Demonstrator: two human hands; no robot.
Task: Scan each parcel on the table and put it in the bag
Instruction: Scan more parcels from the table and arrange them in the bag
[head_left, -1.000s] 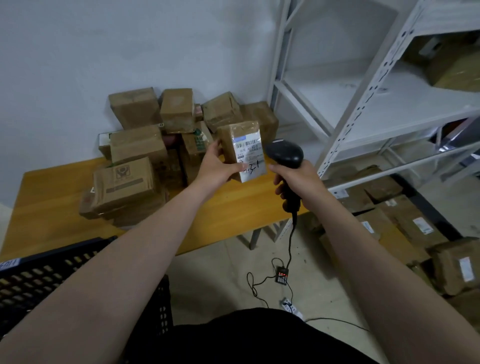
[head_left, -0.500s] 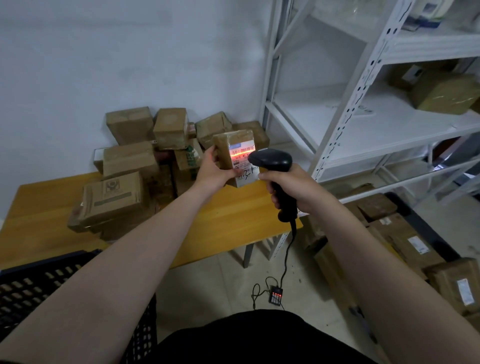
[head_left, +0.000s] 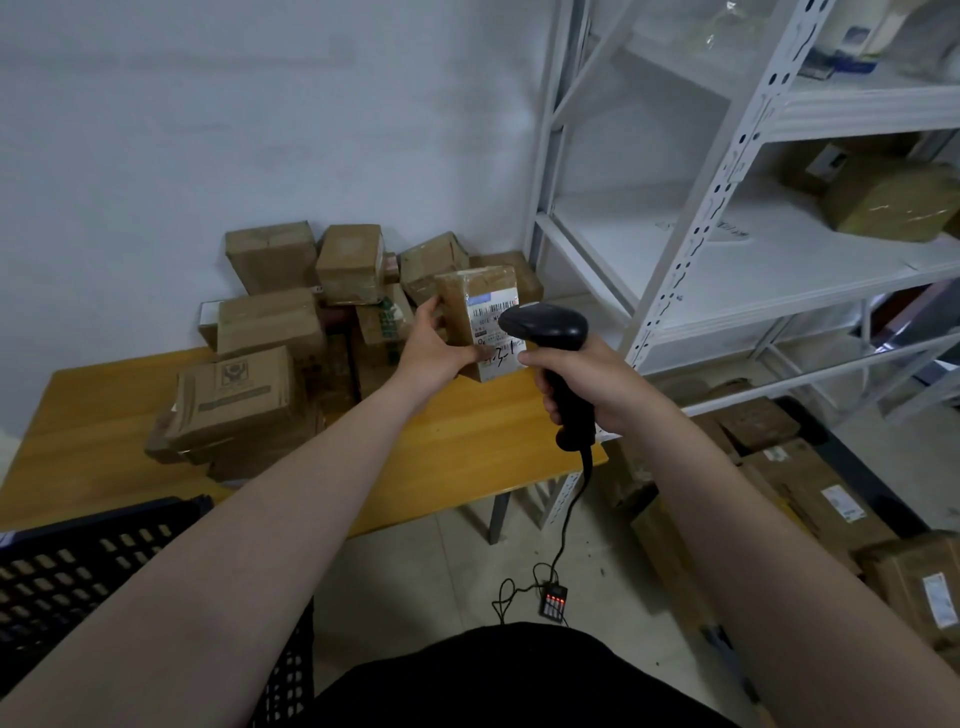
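Parcel (head_left: 464, 299) is sitting upright in the left hand (head_left: 435, 356), fingers curling round its left edge and thumb pressing across the lower front, under the white label (head_left: 487, 315). Right hand (head_left: 589, 387) is clenching the black scanner (head_left: 548, 326) by the handle, its head hovering just right of that thumb, above the table (head_left: 467, 447).

The left grip (head_left: 436, 357) holds a taped brown parcel (head_left: 460, 304) upright above the bench (head_left: 467, 447), its white label turned toward the black scanner (head_left: 548, 326). The right grip (head_left: 597, 387) clasps the scanner's handle over the bench's right end. A pile of parcels (head_left: 270, 332) sits at the bench's back.
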